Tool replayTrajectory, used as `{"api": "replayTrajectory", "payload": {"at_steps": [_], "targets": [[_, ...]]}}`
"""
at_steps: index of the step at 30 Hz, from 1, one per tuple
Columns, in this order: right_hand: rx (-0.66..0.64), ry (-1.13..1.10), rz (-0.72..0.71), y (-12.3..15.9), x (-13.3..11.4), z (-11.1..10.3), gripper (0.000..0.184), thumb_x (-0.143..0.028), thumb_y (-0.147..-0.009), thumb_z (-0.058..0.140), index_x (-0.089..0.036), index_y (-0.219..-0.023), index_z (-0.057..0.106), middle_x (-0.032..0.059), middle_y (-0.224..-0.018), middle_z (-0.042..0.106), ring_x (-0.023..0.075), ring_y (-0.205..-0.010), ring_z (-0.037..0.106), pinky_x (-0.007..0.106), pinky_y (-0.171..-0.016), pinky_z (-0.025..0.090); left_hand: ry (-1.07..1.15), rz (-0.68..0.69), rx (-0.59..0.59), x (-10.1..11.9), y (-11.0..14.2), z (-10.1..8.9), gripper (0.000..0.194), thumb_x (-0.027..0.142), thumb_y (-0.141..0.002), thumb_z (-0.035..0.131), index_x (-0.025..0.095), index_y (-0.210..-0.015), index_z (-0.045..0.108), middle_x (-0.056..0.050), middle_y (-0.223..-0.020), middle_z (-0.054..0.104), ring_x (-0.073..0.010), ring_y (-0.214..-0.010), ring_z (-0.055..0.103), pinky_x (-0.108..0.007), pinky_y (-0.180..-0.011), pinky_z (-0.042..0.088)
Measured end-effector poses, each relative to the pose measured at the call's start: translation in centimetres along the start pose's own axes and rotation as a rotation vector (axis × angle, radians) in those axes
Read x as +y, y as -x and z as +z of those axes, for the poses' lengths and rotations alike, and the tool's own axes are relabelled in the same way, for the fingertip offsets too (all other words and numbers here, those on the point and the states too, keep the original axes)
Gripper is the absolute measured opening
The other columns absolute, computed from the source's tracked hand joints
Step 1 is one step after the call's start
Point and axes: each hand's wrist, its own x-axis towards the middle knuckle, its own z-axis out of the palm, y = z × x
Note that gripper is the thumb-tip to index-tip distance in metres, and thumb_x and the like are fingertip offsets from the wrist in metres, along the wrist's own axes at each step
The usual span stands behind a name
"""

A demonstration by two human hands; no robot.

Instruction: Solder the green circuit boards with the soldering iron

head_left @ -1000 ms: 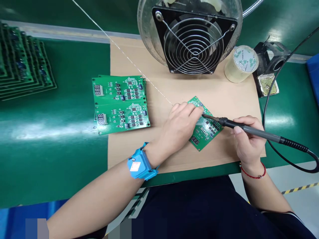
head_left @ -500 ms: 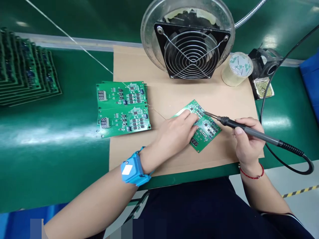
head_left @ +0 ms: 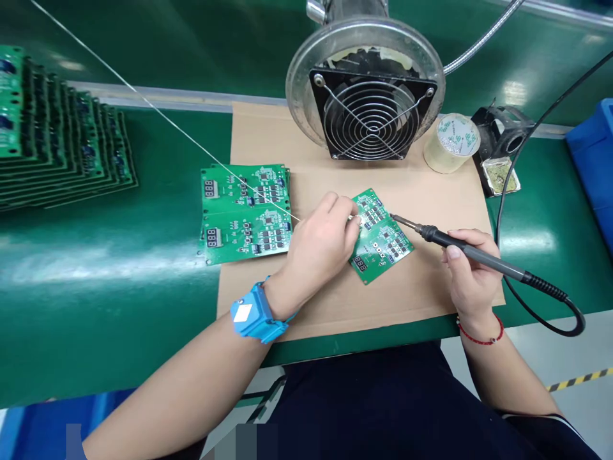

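Solder wire (head_left: 143, 97) pinched in left hand (head_left: 320, 237), fingertips (head_left: 348, 206) together, at PCB (head_left: 384, 231) edge; soldering iron (head_left: 486, 257) gripped in right hand (head_left: 472, 281), fingers (head_left: 479, 239) curled around.

I see a green workbench (head_left: 96, 313) with a cardboard sheet (head_left: 421, 294) lying flat on it, a tall circuit-board stack (head_left: 62, 144) to the left and a soldering-iron stand (head_left: 500, 134) to the right. My view shows a single circuit board (head_left: 382, 241) and a tape roll (head_left: 445, 154) on the cardboard; a lower circuit-board stack (head_left: 225, 220) straddles its left edge.
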Motion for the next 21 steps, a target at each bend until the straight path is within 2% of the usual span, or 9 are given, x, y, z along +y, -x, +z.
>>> {"api": "replayTrajectory", "payload": {"at_steps": [3, 7, 10, 13, 16, 21], "targets": [[-0.052, 0.007, 0.043, 0.3, 0.1, 0.0, 0.02, -0.028, -0.088, 0.065, -0.026, -0.108, 0.065, 0.0011, -0.093, 0.067, 0.013, -0.071, 0.066, 0.033, -0.069, 0.058, 0.256, 0.064, 0.058, 0.3, 0.2, -0.3, 0.018, 0.004, -0.086, 0.042, 0.02, -0.088, 0.051, -0.004, -0.087, 0.059, -0.0155, -0.078, 0.057, -0.029, -0.069, 0.048], [-0.177, -0.02, 0.056, 0.4, -0.4, 0.5, 0.03, -0.026, -0.091, 0.061, -0.027, -0.121, 0.061, 0.0016, -0.099, 0.069, 0.012, -0.068, 0.067, 0.031, -0.068, 0.06, 0.403, 0.254, 0.002, 1.7, 1.0, -0.2, 0.017, 0.004, -0.088, 0.042, 0.02, -0.088, 0.049, -0.002, -0.082, 0.056, -0.0137, -0.076, 0.055, -0.027, -0.067, 0.049], [-0.253, 0.0, -0.024, 0.3, -1.2, 1.0, 0.032, -0.02, -0.091, 0.061, -0.028, -0.121, 0.061, 0.0016, -0.099, 0.071, 0.0143, -0.079, 0.07, 0.032, -0.076, 0.061, 0.331, 0.465, -0.016, 2.6, 1.6, 0.1, 0.018, 0.006, -0.092, 0.039, 0.017, -0.094, 0.052, -0.005, -0.084, 0.06, -0.0154, -0.078, 0.056, -0.027, -0.068, 0.051], [-0.297, 0.019, -0.098, 0.2, -1.9, 1.5, 0.033, -0.016, -0.09, 0.06, -0.028, -0.121, 0.061, 0.0023, -0.1, 0.071, 0.0157, -0.088, 0.07, 0.033, -0.08, 0.061, 0.22, 0.622, 0.026, 3.1, 1.8, 0.4, 0.023, 0.008, -0.096, 0.034, 0.015, -0.094, 0.056, -0.006, -0.084, 0.063, -0.0162, -0.078, 0.057, -0.026, -0.068, 0.051], [-0.315, 0.029, -0.128, 0.2, -2.2, 1.9, 0.031, -0.016, -0.092, 0.056, -0.027, -0.121, 0.06, 0.0039, -0.106, 0.071, 0.0165, -0.093, 0.07, 0.033, -0.082, 0.062, 0.163, 0.677, 0.102, 3.4, 1.6, 0.6, 0.025, 0.009, -0.098, 0.034, 0.014, -0.092, 0.058, -0.006, -0.082, 0.064, -0.0153, -0.077, 0.056, -0.024, -0.069, 0.05], [-0.277, 0.052, -0.065, 0.4, -2.1, 2.0, 0.025, -0.022, -0.092, 0.058, -0.026, -0.117, 0.063, 0.0048, -0.111, 0.071, 0.0187, -0.101, 0.07, 0.036, -0.088, 0.061, -0.005, 0.707, 0.19, 3.0, 1.0, -0.4, 0.026, 0.01, -0.098, 0.039, 0.016, -0.085, 0.061, -0.003, -0.076, 0.064, -0.0145, -0.069, 0.054, -0.027, -0.063, 0.044]]}}
